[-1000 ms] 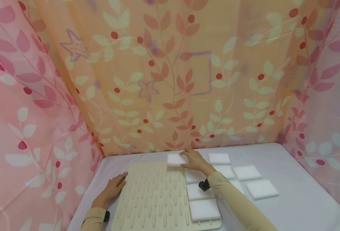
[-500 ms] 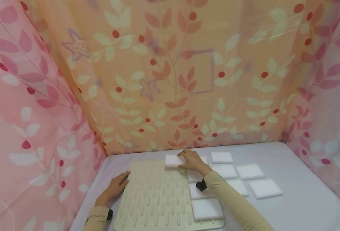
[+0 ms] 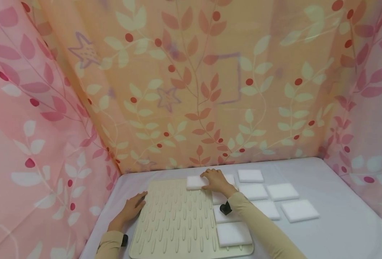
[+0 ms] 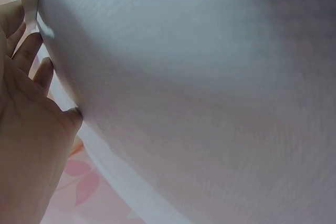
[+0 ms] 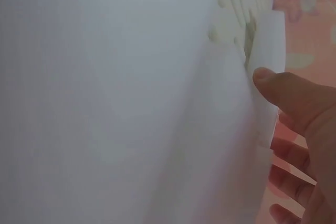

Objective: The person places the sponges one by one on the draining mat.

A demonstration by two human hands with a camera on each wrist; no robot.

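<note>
In the head view my right hand pinches a white sponge block at the far edge of a cream ridged mat. The right wrist view shows the thumb on the near face of that sponge, with the other fingers behind it. Along the mat's right side lies a column of white sponges, the nearest being a front sponge; my right forearm partly hides the others. My left hand rests at the mat's left edge, fingers fairly straight and touching it.
Right of the mat, several more white sponges, such as the rightmost sponge, lie on the white-covered table. A patterned orange curtain closes off the back, and pink curtains hang at both sides.
My right hand has brought the sponge slightly lower onto the mat's far edge, left of the sponge column. The left hand stays at the mat's left edge; the head view has shifted a little.
</note>
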